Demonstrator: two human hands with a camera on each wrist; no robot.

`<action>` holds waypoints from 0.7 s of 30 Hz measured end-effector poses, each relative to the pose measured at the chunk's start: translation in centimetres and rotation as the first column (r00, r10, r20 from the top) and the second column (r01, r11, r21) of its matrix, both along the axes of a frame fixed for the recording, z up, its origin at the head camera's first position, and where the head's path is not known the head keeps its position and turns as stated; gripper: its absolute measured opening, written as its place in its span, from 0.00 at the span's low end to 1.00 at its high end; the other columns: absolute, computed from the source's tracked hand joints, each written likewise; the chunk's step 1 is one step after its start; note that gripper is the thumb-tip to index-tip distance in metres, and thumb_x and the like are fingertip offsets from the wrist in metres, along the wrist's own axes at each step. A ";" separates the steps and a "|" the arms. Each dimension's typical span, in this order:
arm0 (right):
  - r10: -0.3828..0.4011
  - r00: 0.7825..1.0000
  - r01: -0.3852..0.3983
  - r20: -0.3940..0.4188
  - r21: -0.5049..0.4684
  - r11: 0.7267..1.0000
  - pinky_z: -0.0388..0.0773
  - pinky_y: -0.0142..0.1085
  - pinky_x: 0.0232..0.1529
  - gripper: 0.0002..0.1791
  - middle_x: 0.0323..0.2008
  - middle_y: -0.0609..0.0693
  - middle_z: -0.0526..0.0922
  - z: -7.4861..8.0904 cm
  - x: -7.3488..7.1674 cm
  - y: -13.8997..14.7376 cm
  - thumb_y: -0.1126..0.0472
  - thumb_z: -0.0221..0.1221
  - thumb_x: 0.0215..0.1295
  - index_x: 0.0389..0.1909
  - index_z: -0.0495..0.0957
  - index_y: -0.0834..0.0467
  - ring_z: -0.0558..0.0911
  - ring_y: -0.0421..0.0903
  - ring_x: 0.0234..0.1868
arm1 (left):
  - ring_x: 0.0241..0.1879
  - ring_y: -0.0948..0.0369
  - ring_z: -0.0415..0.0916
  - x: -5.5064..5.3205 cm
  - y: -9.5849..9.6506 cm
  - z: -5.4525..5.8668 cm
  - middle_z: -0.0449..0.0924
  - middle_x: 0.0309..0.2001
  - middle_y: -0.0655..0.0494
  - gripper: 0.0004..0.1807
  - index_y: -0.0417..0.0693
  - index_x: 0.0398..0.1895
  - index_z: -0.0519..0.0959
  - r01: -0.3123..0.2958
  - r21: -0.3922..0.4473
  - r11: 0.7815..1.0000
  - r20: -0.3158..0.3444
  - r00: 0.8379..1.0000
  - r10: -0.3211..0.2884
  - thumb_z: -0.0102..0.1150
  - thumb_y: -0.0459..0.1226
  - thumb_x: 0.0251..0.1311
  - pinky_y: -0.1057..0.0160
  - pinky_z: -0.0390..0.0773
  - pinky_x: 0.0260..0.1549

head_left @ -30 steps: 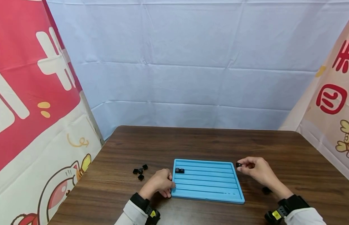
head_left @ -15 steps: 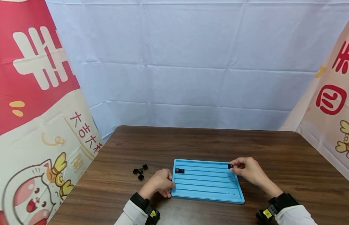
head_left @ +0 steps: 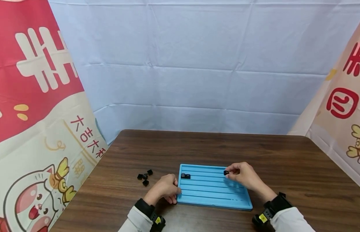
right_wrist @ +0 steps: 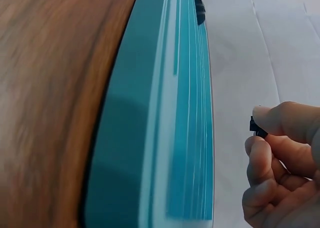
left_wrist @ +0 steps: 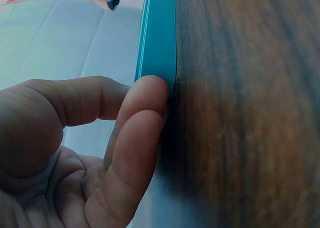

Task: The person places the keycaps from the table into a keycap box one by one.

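Keycap (head_left: 225, 173) is pinched at the right hand's (head_left: 241, 175) fingertips, above the tray's (head_left: 215, 201) upper grooves. Thin grip: it could twist or drop, landing across a ridge. Left hand (head_left: 165, 190), fingers curled, braces the tray edge; if it slackens, the tray may slide on the worktop (head_left: 197, 146).

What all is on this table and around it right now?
Tray: one, light blue with grooved rows, near the table's front edge.
Pieces in tray: two, black, side by side at the left end of an upper row.
Loose pieces: four, black, clustered on the table left of the tray.
Held piece: one, black, over the tray's upper right part.
Table: one, dark brown wood grain.
Backdrop: one, pale blue cloth, behind.
Banners: two, red and cream with cartoon prints, at the sides.
Left hand: fingers against the tray's left edge.
Right hand: pinches the held piece.
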State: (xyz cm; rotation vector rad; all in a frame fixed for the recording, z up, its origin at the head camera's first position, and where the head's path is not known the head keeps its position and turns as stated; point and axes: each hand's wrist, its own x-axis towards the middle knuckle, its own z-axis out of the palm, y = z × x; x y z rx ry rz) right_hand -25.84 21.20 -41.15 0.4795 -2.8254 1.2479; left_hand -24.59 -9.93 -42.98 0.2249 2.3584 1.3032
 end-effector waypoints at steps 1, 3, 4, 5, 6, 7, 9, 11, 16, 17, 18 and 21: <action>0.007 1.000 -0.007 0.004 -0.007 1.000 0.72 0.33 0.25 0.07 0.26 0.47 0.77 0.0 0.0 -0.2 0.67 0.64 0.56 0.36 0.81 0.64 0.73 0.44 0.27 | 0.11 0.58 0.74 0.0 0.0 0.0 0.75 0.16 0.42 0.09 0.38 0.27 0.67 0.002 -0.002 1.000 -0.002 1.000 -0.002 0.59 0.26 0.54 0.61 0.77 0.12; 0.023 1.000 -0.023 0.008 -0.014 1.000 0.71 0.33 0.24 0.06 0.26 0.47 0.77 0.0 -0.1 -0.5 0.68 0.64 0.55 0.35 0.81 0.64 0.73 0.45 0.26 | 0.12 0.58 0.75 0.0 0.1 0.1 0.75 0.16 0.42 0.09 0.38 0.27 0.67 0.003 -0.001 1.000 -0.005 1.000 -0.003 0.59 0.26 0.54 0.60 0.77 0.12; 0.033 0.999 -0.033 0.009 -0.017 0.999 0.71 0.33 0.24 0.06 0.26 0.47 0.78 0.0 -0.1 -0.6 0.69 0.64 0.55 0.34 0.81 0.64 0.73 0.45 0.26 | 0.12 0.58 0.75 0.0 0.1 0.2 0.75 0.16 0.42 0.09 0.38 0.27 0.67 0.004 0.000 1.000 -0.005 1.000 -0.004 0.59 0.26 0.54 0.60 0.77 0.12; 0.041 0.999 -0.040 0.014 -0.021 0.999 0.71 0.33 0.24 0.05 0.26 0.47 0.78 0.1 -0.2 -0.7 0.69 0.63 0.56 0.34 0.81 0.64 0.73 0.45 0.26 | 0.12 0.58 0.75 0.0 0.1 0.2 0.75 0.16 0.42 0.09 0.38 0.27 0.67 0.004 0.002 1.000 -0.004 1.000 -0.004 0.59 0.26 0.54 0.60 0.77 0.12; 0.050 0.999 -0.049 0.017 -0.025 0.998 0.71 0.33 0.24 0.05 0.26 0.47 0.78 0.1 -0.2 -0.8 0.70 0.63 0.56 0.34 0.81 0.64 0.73 0.45 0.26 | 0.12 0.58 0.75 0.1 0.1 0.2 0.75 0.16 0.42 0.09 0.38 0.27 0.67 0.003 0.003 1.000 -0.005 1.000 -0.003 0.59 0.26 0.54 0.60 0.77 0.12; 0.055 0.998 -0.055 0.018 -0.026 0.998 0.71 0.33 0.24 0.05 0.26 0.47 0.77 0.1 -0.3 -1.0 0.70 0.63 0.56 0.34 0.81 0.64 0.73 0.45 0.26 | 0.12 0.58 0.75 0.1 0.2 0.2 0.74 0.16 0.42 0.09 0.38 0.27 0.67 0.002 0.004 1.000 -0.005 1.000 -0.002 0.59 0.26 0.54 0.60 0.77 0.12; 0.068 0.998 -0.068 0.014 -0.020 0.997 0.71 0.33 0.24 0.04 0.26 0.47 0.77 0.1 -0.4 -1.2 0.70 0.63 0.56 0.33 0.81 0.64 0.73 0.44 0.26 | 0.12 0.58 0.75 0.1 0.2 0.2 0.74 0.16 0.43 0.09 0.38 0.27 0.67 0.001 0.004 1.000 -0.004 1.000 -0.001 0.59 0.26 0.54 0.60 0.77 0.12; 0.084 0.996 -0.084 0.014 -0.017 0.996 0.70 0.33 0.24 0.04 0.26 0.47 0.77 0.0 -0.5 -1.4 0.69 0.63 0.56 0.33 0.81 0.64 0.73 0.44 0.26 | 0.12 0.58 0.75 0.1 0.2 0.2 0.74 0.17 0.43 0.09 0.38 0.27 0.67 0.001 0.003 1.000 -0.004 1.000 -0.001 0.59 0.26 0.54 0.60 0.77 0.12; 0.136 0.991 -0.136 0.011 -0.010 0.991 0.69 0.33 0.25 0.05 0.26 0.47 0.77 0.1 -0.7 -2.0 0.68 0.63 0.57 0.34 0.81 0.63 0.72 0.45 0.26 | 0.12 0.58 0.75 0.2 0.2 0.2 0.75 0.17 0.42 0.09 0.38 0.28 0.67 -0.008 0.005 1.000 0.003 1.000 0.008 0.59 0.26 0.54 0.60 0.77 0.12; 0.146 0.989 -0.146 0.011 -0.009 0.989 0.68 0.33 0.24 0.05 0.26 0.47 0.77 0.1 -0.7 -2.1 0.67 0.63 0.57 0.34 0.81 0.63 0.71 0.45 0.26 | 0.12 0.57 0.75 0.2 0.2 0.2 0.75 0.17 0.42 0.09 0.38 0.28 0.67 -0.011 0.007 1.000 0.003 1.000 0.011 0.59 0.26 0.54 0.60 0.77 0.12; 0.156 0.988 -0.156 0.012 -0.006 0.988 0.68 0.33 0.24 0.05 0.26 0.47 0.76 0.1 -0.8 -2.3 0.67 0.63 0.57 0.34 0.81 0.63 0.71 0.45 0.26 | 0.12 0.57 0.75 0.2 0.2 0.2 0.75 0.17 0.42 0.09 0.38 0.28 0.67 -0.013 0.008 1.000 0.004 1.000 0.013 0.59 0.26 0.54 0.60 0.77 0.12; 0.188 0.982 -0.188 0.010 0.002 0.982 0.69 0.33 0.23 0.05 0.26 0.47 0.76 0.3 -1.0 -2.8 0.68 0.63 0.57 0.34 0.80 0.62 0.72 0.44 0.25 | 0.12 0.57 0.75 0.3 0.2 0.3 0.75 0.17 0.42 0.09 0.38 0.28 0.67 -0.017 0.008 1.000 0.005 1.000 0.017 0.59 0.25 0.54 0.60 0.77 0.12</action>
